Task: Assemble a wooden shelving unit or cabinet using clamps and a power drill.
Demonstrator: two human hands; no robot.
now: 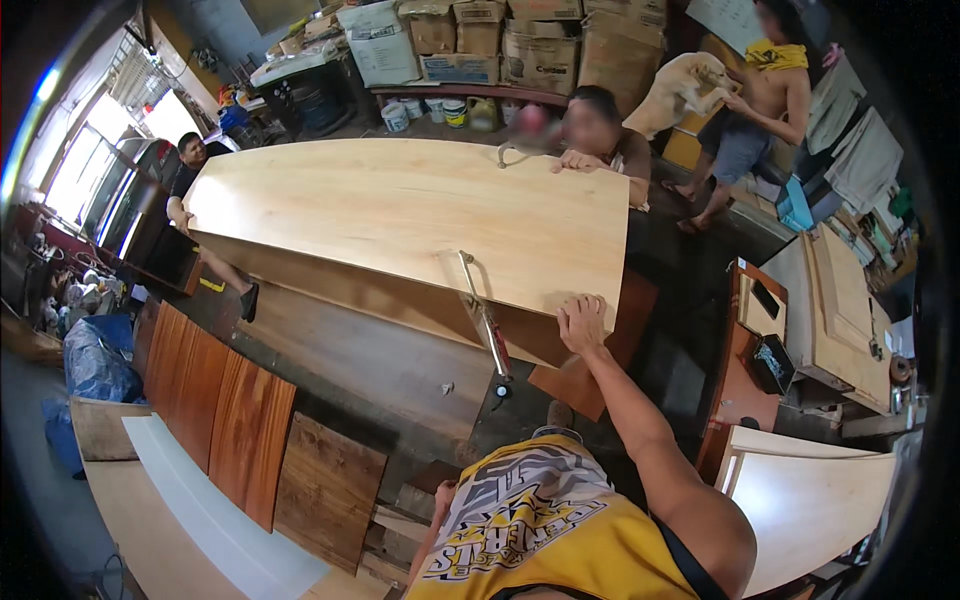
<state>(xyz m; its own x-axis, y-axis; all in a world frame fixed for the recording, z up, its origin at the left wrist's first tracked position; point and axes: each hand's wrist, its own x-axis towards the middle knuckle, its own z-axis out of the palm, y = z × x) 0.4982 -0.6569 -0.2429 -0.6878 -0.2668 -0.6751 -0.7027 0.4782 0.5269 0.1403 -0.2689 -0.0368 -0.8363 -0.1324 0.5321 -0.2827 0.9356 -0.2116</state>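
A long pale wooden panel (400,200) lies across the view, with side boards under it forming a box-like shape. At its near right corner my right hand (583,322) rests on top, fingers spread over the surface. A metal bar clamp (487,325) with a red part grips the near edge, left of that hand; a second clamp (512,155) shows at the far edge. My left hand (445,490) hangs low beside my yellow shirt, mostly hidden, its fingers unclear. A person (186,165) holds the panel's left end. Another person's hands (580,162) rest on its far right edge.
Reddish-brown boards (250,420) and a dark square board (330,488) lie at the lower left. A desk (745,370) and a pale sheet (810,500) stand to the right. Behind, a person (775,100) holds a dog (685,85) by stacked cardboard boxes (540,55).
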